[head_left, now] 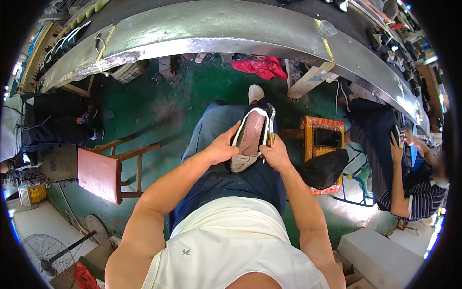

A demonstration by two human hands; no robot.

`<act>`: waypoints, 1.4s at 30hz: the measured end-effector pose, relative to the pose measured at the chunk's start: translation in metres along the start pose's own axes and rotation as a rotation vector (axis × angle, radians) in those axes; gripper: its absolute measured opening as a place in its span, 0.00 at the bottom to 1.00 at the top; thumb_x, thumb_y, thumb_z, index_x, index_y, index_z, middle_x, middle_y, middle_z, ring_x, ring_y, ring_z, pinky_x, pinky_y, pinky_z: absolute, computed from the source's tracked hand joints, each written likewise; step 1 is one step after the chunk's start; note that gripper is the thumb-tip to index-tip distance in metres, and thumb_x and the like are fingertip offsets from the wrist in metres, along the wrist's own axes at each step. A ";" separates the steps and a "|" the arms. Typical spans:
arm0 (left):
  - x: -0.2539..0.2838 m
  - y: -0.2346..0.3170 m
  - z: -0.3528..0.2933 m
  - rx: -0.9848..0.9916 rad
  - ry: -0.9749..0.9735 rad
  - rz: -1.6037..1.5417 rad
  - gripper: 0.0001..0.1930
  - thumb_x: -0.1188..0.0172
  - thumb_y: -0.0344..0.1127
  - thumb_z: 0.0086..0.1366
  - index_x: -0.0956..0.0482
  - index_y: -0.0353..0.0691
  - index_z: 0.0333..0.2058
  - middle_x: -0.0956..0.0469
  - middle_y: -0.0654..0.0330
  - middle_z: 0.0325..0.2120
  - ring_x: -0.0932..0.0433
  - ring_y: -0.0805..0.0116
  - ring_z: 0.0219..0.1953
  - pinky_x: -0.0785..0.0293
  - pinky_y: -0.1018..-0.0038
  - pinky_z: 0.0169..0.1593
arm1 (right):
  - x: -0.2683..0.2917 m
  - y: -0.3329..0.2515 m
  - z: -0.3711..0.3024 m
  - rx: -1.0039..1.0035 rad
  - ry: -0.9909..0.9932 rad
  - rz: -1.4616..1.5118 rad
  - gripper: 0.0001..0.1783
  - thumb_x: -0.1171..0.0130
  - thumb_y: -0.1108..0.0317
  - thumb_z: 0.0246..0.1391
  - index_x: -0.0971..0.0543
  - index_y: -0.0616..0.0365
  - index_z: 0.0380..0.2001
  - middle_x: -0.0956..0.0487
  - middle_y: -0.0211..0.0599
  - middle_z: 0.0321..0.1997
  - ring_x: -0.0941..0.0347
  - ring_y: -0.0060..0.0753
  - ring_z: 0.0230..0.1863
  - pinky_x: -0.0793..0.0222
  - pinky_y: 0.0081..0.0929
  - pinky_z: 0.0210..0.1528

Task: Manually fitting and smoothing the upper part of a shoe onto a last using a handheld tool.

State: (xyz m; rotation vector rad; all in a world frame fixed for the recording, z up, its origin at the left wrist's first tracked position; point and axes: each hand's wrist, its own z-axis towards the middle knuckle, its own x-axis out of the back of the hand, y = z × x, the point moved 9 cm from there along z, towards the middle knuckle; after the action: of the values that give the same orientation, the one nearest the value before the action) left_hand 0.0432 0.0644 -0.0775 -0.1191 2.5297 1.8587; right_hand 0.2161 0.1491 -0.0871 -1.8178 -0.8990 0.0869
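Note:
A shoe upper point(252, 135), stretched over a last with its underside up, rests on my lap. White edging runs round its dark sides, and its near end is greyish beige. My left hand point(224, 147) grips its left side, thumb over the edge. At its right side, my right hand point(276, 153) is closed round a slim tool with a brass-coloured part point(271, 139); the fingers also touch the shoe's edge. A curved, silvery shape shows above that part, but I cannot tell whether it belongs to the tool.
A metal-sided conveyor bench point(211, 29) spans the far side. Left stands a pink-topped wooden stool point(100, 174). On the right, a patterned stool point(310, 139) bears a phone point(328, 137) and a black cloth bag point(325, 168). Co-workers sit at both sides. A fan point(48, 255) stands lower left.

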 end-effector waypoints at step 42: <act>-0.014 -0.018 -0.021 -0.130 0.612 0.390 0.28 0.62 0.46 0.78 0.32 0.27 0.63 0.31 0.33 0.62 0.32 0.37 0.64 0.34 0.57 0.66 | 0.010 -0.074 -0.067 0.554 -0.058 -0.922 0.22 0.38 0.66 0.59 0.29 0.67 0.52 0.21 0.51 0.42 0.22 0.59 0.44 0.24 0.46 0.49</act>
State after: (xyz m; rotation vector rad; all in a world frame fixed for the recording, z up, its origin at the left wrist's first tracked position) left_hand 0.0588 0.0400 -0.0878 -0.2445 2.9851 2.4504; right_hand 0.2140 0.1148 0.0077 -0.7873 -1.4980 -0.1819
